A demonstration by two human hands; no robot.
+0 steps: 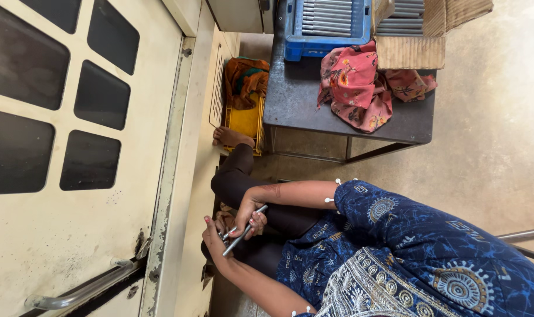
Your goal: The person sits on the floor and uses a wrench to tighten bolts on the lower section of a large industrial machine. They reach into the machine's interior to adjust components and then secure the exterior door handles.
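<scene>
A cream door (73,176) with dark glass panes fills the left of the view, a metal handle (85,289) low on it. Further off stands a dark table (302,105) carrying a blue crate (325,29), a cardboard box (419,35) and a crumpled pink floral cloth (358,88). Just beside the table sits a yellow crate (246,120) with orange cloth (246,79) heaped on it, and a bare foot (231,138) rests against it.

Now to the hands, down over the lap in dark trousers and a blue patterned dress (407,252). The left hand (214,240) is curled beneath, cupping a small bunch of metal pieces; the exact grip is hard to make out. The right hand (249,216) comes over the top, fingers pinched around a slim metal rod (244,230). The rod lies between both hands, its long axis running diagonally, one end toward the door's foot, the other toward the right forearm.
</scene>
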